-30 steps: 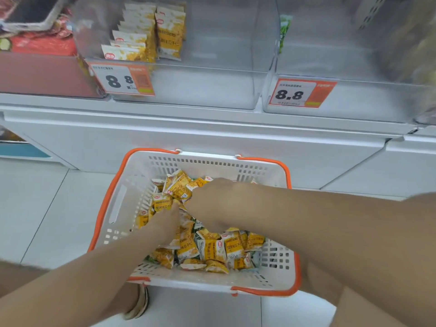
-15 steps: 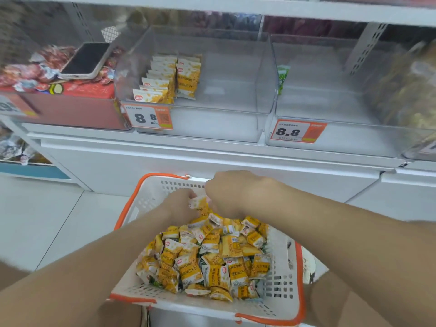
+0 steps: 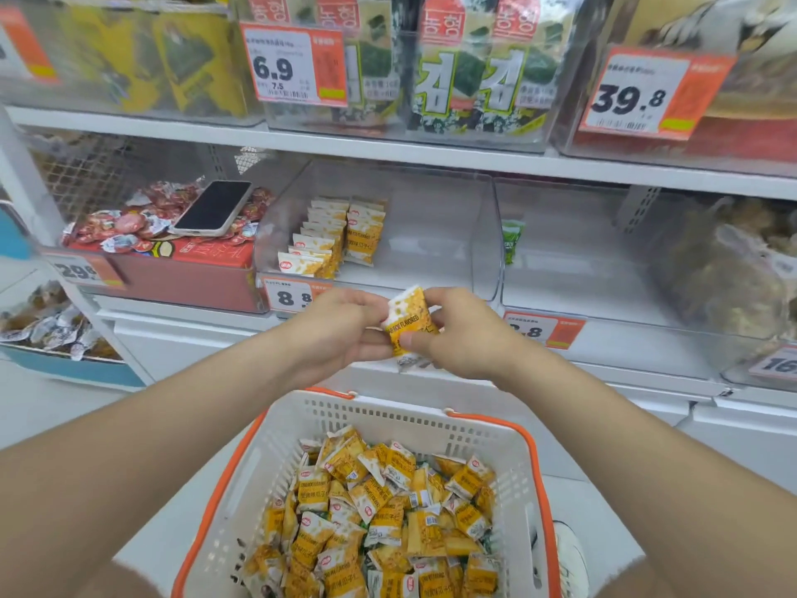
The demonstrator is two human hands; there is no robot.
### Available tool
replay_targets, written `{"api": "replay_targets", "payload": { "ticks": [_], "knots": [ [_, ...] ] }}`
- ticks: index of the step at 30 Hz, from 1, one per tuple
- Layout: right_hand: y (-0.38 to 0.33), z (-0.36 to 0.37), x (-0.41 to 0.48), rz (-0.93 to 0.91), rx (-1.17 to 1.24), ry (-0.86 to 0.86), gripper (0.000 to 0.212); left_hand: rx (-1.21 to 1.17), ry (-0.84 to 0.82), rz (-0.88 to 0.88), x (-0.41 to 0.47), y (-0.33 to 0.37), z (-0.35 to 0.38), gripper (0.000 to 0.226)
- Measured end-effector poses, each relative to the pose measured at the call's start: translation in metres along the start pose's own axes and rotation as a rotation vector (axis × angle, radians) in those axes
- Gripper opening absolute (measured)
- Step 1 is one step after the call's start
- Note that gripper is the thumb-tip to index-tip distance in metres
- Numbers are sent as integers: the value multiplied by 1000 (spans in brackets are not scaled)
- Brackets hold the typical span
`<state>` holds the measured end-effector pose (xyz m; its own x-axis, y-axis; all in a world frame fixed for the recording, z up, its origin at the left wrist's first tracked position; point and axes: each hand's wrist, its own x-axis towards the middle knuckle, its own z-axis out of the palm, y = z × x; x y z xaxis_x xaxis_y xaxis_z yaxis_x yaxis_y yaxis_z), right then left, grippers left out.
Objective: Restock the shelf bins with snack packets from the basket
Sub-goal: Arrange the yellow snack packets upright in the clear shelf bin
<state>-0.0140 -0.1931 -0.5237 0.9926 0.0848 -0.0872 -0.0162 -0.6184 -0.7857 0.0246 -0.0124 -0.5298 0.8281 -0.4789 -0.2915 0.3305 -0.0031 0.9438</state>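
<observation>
Head view: left hand [image 3: 340, 330] and right hand [image 3: 457, 334] both pinch one yellow packet [image 3: 407, 323] between them, its long axis near upright, top leaning toward 1 o'clock. At 12 o'clock the clear bin [image 3: 453, 235] holds two rows of packets [image 3: 332, 239]; at 6 o'clock one basket [image 3: 388, 407] holds a heap [image 3: 379, 524] too dense to count.

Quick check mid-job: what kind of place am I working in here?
Most likely a shop's snack aisle: orange price tags on clear shelf bins, stacked seaweed packs, and a basket of yellow snack packets.
</observation>
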Motion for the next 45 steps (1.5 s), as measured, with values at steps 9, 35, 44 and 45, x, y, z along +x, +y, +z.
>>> {"api": "replay_targets", "payload": {
  "ticks": [9,35,44,45],
  "knots": [
    [-27,-11,24,-59,200,3,29,125,203,130,8,29,-23,34],
    [3,37,194,240,7,211,27,1706,94,138,61,25,-106,83],
    [-1,47,253,330,-285,380,36,1760,111,200,64,20,-109,67],
    [-2,48,256,334,-298,364,35,1761,114,195,64,20,-108,64]
  ]
}}
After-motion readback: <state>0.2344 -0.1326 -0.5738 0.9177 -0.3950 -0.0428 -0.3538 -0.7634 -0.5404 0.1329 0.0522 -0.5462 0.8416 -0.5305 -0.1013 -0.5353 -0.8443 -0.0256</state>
